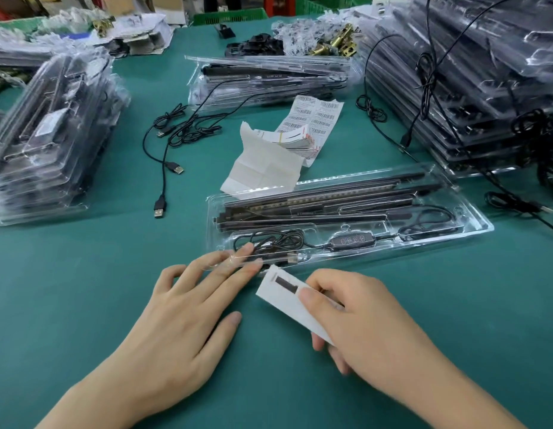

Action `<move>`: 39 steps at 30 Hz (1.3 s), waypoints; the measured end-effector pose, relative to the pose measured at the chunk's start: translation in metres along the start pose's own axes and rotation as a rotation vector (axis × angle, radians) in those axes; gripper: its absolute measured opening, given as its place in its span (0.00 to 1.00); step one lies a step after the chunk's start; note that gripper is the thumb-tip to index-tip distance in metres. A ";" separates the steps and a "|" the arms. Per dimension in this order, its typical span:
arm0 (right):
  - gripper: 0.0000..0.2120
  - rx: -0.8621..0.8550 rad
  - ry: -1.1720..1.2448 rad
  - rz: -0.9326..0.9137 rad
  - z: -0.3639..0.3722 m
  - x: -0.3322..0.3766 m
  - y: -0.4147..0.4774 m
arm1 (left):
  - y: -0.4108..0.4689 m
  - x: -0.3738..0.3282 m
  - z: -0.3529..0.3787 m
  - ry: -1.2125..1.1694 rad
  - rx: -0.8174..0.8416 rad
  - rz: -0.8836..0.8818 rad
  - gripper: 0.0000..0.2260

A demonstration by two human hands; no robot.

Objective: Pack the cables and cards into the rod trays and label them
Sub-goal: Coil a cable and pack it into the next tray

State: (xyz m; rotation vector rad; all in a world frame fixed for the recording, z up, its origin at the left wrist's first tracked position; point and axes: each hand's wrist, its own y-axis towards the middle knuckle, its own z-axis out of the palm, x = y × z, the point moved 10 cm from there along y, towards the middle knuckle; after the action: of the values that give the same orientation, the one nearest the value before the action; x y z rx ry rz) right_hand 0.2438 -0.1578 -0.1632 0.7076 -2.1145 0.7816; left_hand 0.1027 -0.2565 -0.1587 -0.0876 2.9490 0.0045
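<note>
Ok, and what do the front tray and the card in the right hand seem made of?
Tray: thin clear plastic, glossy; rods and cable show through, edges catch glare. Card: probably matte white paper or thin cardstock, flat, with a dark printed bar; the right hand pinches it.

Bare table (68, 274) lies open left of the left hand (176, 329) and right of the right hand (368, 323); just ahead the clear rod tray (424, 247) bars the way

Teal table cover (83, 274); green crate (228, 17) beyond far edge.
</note>
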 end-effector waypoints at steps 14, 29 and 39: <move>0.11 0.089 0.463 0.147 0.014 -0.013 0.023 | -0.001 0.001 -0.001 -0.042 -0.011 -0.014 0.25; 0.09 -0.114 0.810 0.287 0.061 0.004 0.013 | -0.001 0.002 -0.004 -0.077 -0.061 0.019 0.24; 0.12 0.005 0.528 0.272 0.039 -0.007 0.005 | -0.002 0.002 -0.003 -0.081 -0.028 0.021 0.24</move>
State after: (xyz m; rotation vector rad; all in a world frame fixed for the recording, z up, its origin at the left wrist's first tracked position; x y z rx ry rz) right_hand 0.2267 -0.1809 -0.1911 0.1788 -1.7361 0.9940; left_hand 0.1003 -0.2584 -0.1561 -0.0586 2.8693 0.0518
